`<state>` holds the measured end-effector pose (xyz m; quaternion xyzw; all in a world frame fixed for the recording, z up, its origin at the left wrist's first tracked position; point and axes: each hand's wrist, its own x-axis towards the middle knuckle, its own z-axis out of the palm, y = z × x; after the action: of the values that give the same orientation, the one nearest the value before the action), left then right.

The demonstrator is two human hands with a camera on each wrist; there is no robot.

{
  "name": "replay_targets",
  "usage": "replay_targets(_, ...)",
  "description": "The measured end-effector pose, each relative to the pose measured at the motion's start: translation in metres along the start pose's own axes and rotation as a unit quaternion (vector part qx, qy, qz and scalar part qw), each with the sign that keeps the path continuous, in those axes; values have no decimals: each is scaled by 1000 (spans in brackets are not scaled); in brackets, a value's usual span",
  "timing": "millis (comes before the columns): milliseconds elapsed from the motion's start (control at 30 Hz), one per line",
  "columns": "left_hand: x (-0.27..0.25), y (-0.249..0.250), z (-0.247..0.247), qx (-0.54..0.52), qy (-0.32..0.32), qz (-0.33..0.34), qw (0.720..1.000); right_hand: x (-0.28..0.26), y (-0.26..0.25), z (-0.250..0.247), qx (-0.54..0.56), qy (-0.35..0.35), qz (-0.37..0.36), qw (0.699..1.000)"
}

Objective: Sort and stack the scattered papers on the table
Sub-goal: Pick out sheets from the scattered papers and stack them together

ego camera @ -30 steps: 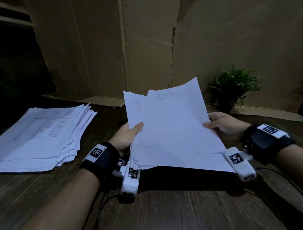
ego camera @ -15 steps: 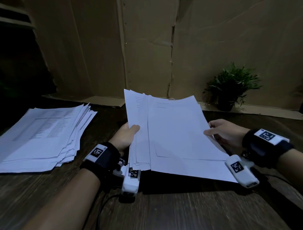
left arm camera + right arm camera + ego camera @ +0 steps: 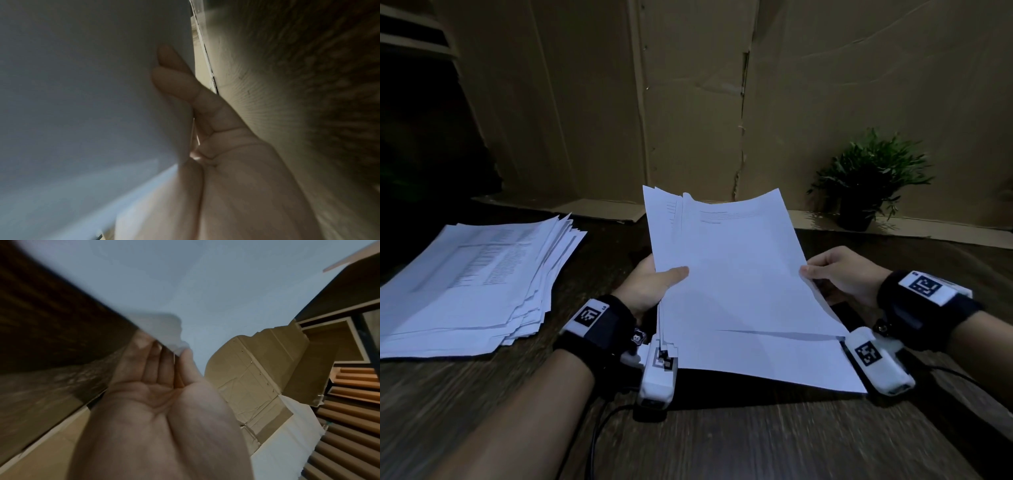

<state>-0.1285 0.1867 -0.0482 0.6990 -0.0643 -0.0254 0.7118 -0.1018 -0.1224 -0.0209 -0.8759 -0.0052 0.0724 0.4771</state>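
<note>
A bundle of white papers (image 3: 732,274) stands tilted above the dark wooden table (image 3: 756,438), in front of me. My left hand (image 3: 654,284) grips its left edge, thumb on the front sheet and fingers (image 3: 174,81) behind the papers (image 3: 82,113). My right hand (image 3: 835,274) pinches the right edge of the top sheet, thumb over the paper (image 3: 205,288) and fingers beneath. A second pile of papers (image 3: 472,284) lies fanned out on the table at the left.
A small potted plant (image 3: 866,178) stands at the back right, against a cardboard wall (image 3: 688,102). Flat cardboard strips line the table's far edge. A black cable (image 3: 599,442) trails from my left wrist across the near table.
The top sheet in my right hand has swung back over the bundle and now lies nearly squared on it. The whole bundle tilts up more steeply.
</note>
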Motion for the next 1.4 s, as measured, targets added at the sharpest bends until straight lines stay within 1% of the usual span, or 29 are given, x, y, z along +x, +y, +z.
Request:
replay_targets(100, 1, 0, -1, 3, 2, -2, 1000, 2, 0, 1, -26, 25, 10, 999)
replay_targets(233, 2, 1, -3, 14, 2, -4, 1000, 8, 2, -13, -39, 139, 21, 989)
replay_targets(433, 2, 1, -4, 35, 8, -11, 999, 8, 8, -23, -34, 147, 40, 988)
replay_targets(500, 2, 2, -3, 40, 15, -9, 999, 5, 5, -20, -14, 125, 41, 991)
replay_targets(633, 2, 2, -3, 37, 30, -5, 999, -1, -9, -4, 16, 29, 41, 999)
replay_targets(733, 2, 2, -1, 12, 36, 6, 999, -2, -20, 3, 59, -51, 73, 994)
replay_targets(800, 0, 3, 1, 0, 29, 18, 999, -4, -26, 6, 71, -85, 78, 991)
replay_targets(867, -1, 5, 3, 8, 24, 37, 999, -3, -29, 9, 73, -84, 52, 992)
replay_targets(900, -1, 5, 3, 9, 25, 49, 998, -1, -30, 9, 82, -70, 39, 993)
replay_targets(1000, -3, 10, 2, 3, 23, 106, 994, 1, -34, 6, 112, -41, 2, 993)
replay_targets(1100, -6, 22, 1, 8, 23, 146, 989, -5, -44, 2, 153, -63, -38, 985)
replay_targets(1167, -8, 37, 1, 10, 51, 150, 987, -13, -54, 1, 163, -77, -74, 981)
replay_targets(1200, -9, 46, 2, 17, 64, 155, 986, -16, -58, 1, 164, -66, -93, 980)
replay_targets(1300, -11, 67, 3, 79, 102, 188, 974, -20, -69, 4, 166, 1, -143, 976)
replay_targets(1400, -11, 75, 2, 126, 130, 196, 964, -20, -77, 14, 155, 39, -182, 970)
